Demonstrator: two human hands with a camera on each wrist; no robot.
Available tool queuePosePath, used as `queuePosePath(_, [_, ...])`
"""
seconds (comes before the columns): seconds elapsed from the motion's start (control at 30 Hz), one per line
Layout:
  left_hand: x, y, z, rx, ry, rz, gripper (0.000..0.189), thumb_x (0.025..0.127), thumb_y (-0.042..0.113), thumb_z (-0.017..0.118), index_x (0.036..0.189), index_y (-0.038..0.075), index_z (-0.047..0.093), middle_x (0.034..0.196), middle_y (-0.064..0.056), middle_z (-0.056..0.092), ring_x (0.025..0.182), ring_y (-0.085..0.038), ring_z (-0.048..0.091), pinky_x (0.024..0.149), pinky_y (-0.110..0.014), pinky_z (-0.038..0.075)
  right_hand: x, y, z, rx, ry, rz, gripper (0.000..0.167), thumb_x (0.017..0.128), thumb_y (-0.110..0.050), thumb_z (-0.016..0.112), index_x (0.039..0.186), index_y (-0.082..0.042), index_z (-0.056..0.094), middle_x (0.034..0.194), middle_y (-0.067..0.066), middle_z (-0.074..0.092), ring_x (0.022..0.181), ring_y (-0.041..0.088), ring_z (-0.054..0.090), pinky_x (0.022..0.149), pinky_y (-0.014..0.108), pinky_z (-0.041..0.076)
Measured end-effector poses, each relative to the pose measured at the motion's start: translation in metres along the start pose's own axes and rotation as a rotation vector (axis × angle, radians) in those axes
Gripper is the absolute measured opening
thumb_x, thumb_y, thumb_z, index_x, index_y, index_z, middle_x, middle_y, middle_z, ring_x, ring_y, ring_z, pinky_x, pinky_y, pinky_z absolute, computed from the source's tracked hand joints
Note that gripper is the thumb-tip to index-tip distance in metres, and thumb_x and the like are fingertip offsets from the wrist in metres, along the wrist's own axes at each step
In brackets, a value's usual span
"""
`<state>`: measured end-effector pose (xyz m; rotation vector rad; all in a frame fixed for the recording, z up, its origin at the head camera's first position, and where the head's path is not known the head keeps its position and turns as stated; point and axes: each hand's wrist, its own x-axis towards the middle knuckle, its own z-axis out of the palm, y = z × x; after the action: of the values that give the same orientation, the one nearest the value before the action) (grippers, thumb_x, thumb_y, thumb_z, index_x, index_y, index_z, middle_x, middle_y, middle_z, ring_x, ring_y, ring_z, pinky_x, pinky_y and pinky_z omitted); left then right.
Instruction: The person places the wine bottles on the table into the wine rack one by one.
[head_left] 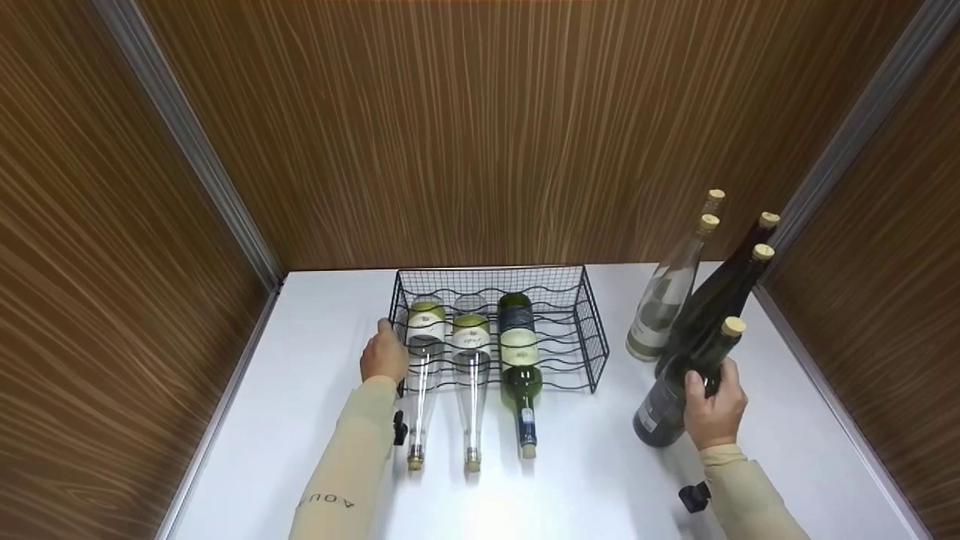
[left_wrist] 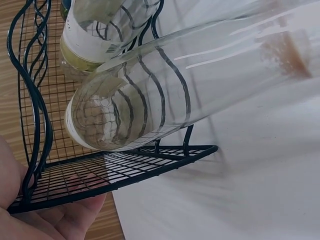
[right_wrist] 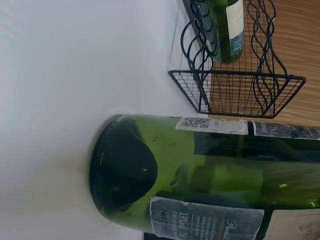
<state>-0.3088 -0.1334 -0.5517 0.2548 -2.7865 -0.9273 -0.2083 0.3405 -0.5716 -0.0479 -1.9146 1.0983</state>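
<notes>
A black wire wine rack (head_left: 559,375) stands on the white table, with two clear bottles (head_left: 471,375) and one green bottle (head_left: 523,382) lying in it, necks toward me. My left hand (head_left: 384,356) grips the rack's left side; in the left wrist view, fingers (left_wrist: 65,215) show behind the mesh side panel (left_wrist: 120,172). At the right, my right hand (head_left: 716,405) holds a corked green wine bottle (head_left: 660,409) round its upper part. Its base is down at the tabletop in the right wrist view, where the bottle (right_wrist: 200,170) fills the foreground.
Behind the held bottle stand more corked bottles, clear ones (head_left: 660,311) and dark ones (head_left: 709,300), close together. The rack's right-hand slots (head_left: 559,337) hold no bottle. Wood-grain panels (head_left: 480,135) enclose the white table (head_left: 315,322) at the back and both sides.
</notes>
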Motion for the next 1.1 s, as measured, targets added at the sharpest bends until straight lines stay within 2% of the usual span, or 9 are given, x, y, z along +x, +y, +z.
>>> queuePosePath(0.1, [-0.001, 0.000, 0.001, 0.004, 0.003, -0.003, 0.026, 0.093, 0.006, 0.048, 0.119, 0.000, 0.046, 0.096, -0.026, 0.066, 0.088, -0.043, 0.064, 0.074, -0.055, 0.049, -0.002, -0.001, 0.001, 0.046, -0.069, 0.047, 0.045, 0.086, -0.013, 0.055, 0.128, 0.000, 0.049, 0.117, 0.018, 0.062, 0.106, -0.004, 0.054, 0.090, 0.012, 0.040])
queuePosePath(0.2, [0.001, 0.001, 0.001, 0.006, 0.000, -0.002, 0.027, 0.093, 0.006, 0.050, 0.119, 0.001, 0.047, 0.097, -0.026, 0.066, 0.089, -0.043, 0.064, 0.075, -0.055, 0.049, -0.005, -0.002, 0.000, 0.111, -0.162, 0.143, 0.053, 0.088, -0.010, 0.056, 0.138, -0.005, 0.038, 0.126, 0.011, 0.056, 0.115, 0.000, 0.050, 0.097, 0.018, 0.038])
queuePosePath(0.33, [0.002, 0.002, 0.002, 0.005, 0.000, -0.003, 0.028, 0.093, 0.007, 0.050, 0.120, 0.001, 0.047, 0.097, -0.026, 0.066, 0.089, -0.043, 0.064, 0.076, -0.055, 0.049, -0.007, -0.009, -0.008, 0.126, -0.342, 0.297, 0.064, 0.089, -0.009, 0.059, 0.145, -0.006, 0.027, 0.136, 0.012, 0.049, 0.126, 0.017, 0.046, 0.106, 0.040, 0.036])
queuePosePath(0.4, [0.002, 0.002, 0.002, -0.002, 0.002, -0.004, 0.028, 0.093, 0.007, 0.049, 0.121, 0.001, 0.047, 0.097, -0.026, 0.066, 0.089, -0.044, 0.063, 0.076, -0.055, 0.049, -0.009, -0.003, -0.011, 0.102, -0.452, 0.345, 0.071, 0.088, -0.011, 0.066, 0.146, -0.005, 0.025, 0.138, 0.016, 0.047, 0.126, 0.019, 0.045, 0.108, 0.050, 0.033])
queuePosePath(0.47, [0.001, 0.001, 0.001, -0.004, 0.003, -0.007, 0.027, 0.093, 0.007, 0.048, 0.120, 0.001, 0.047, 0.097, -0.026, 0.066, 0.089, -0.044, 0.063, 0.076, -0.055, 0.049, -0.012, 0.008, -0.013, 0.093, -0.563, 0.375, 0.079, 0.085, -0.014, 0.073, 0.146, -0.004, 0.024, 0.139, 0.022, 0.045, 0.128, 0.027, 0.043, 0.109, 0.057, 0.027])
queuePosePath(0.57, [0.001, 0.001, 0.002, -0.005, 0.002, -0.013, 0.028, 0.093, 0.006, 0.048, 0.120, 0.001, 0.047, 0.098, -0.026, 0.066, 0.089, -0.044, 0.063, 0.076, -0.055, 0.049, -0.018, 0.032, -0.014, 0.069, -0.713, 0.429, 0.088, 0.080, -0.020, 0.080, 0.146, -0.003, 0.024, 0.142, 0.024, 0.041, 0.131, 0.031, 0.039, 0.110, 0.060, 0.019])
queuePosePath(0.63, [0.000, 0.000, 0.002, -0.001, -0.001, -0.012, 0.029, 0.093, 0.006, 0.049, 0.122, 0.000, 0.047, 0.097, -0.026, 0.066, 0.089, -0.044, 0.063, 0.075, -0.055, 0.049, -0.020, 0.039, -0.014, 0.065, -0.785, 0.470, 0.091, 0.078, -0.023, 0.081, 0.146, -0.001, 0.025, 0.144, 0.027, 0.038, 0.134, 0.043, 0.033, 0.110, 0.063, 0.014])
queuePosePath(0.77, [-0.001, 0.001, 0.002, 0.000, -0.002, -0.006, 0.029, 0.093, 0.006, 0.049, 0.121, 0.000, 0.046, 0.097, -0.026, 0.066, 0.088, -0.043, 0.064, 0.075, -0.055, 0.049, -0.023, 0.047, -0.014, 0.065, -0.833, 0.518, 0.091, 0.077, -0.023, 0.082, 0.145, 0.001, 0.028, 0.144, 0.028, 0.037, 0.135, 0.045, 0.029, 0.110, 0.064, 0.010])
queuePosePath(1.1, [-0.001, -0.001, 0.001, -0.002, 0.009, -0.001, 0.028, 0.094, 0.006, 0.048, 0.121, -0.001, 0.046, 0.096, -0.025, 0.066, 0.087, -0.043, 0.064, 0.074, -0.055, 0.049, -0.025, 0.048, -0.004, 0.080, -0.820, 0.556, 0.089, 0.077, -0.025, 0.082, 0.144, 0.002, 0.030, 0.145, 0.028, 0.037, 0.136, 0.044, 0.030, 0.111, 0.061, 0.010])
